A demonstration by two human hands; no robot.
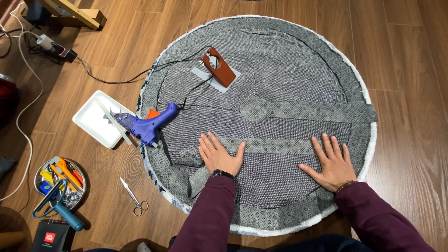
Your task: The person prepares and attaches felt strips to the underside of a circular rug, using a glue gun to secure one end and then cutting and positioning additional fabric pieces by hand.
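Observation:
A round rug (280,74) lies face down on the wooden floor, its grey dotted backing up and a white pile edge showing around it. A strip of grey backing fabric (275,145) runs across it between my hands. My left hand (219,155) lies flat and open on the strip's left end. My right hand (330,161) presses flat, fingers spread, near the strip's right end. A purple glue gun (148,125) rests at the rug's left edge, its nozzle over a white tray (91,122).
A brown wooden stand (218,67) on a grey patch sits on the rug's upper part, with a black cord trailing left. Small scissors (134,197) lie on the floor. A round tin of tools (59,182) and a black box (52,234) sit at lower left.

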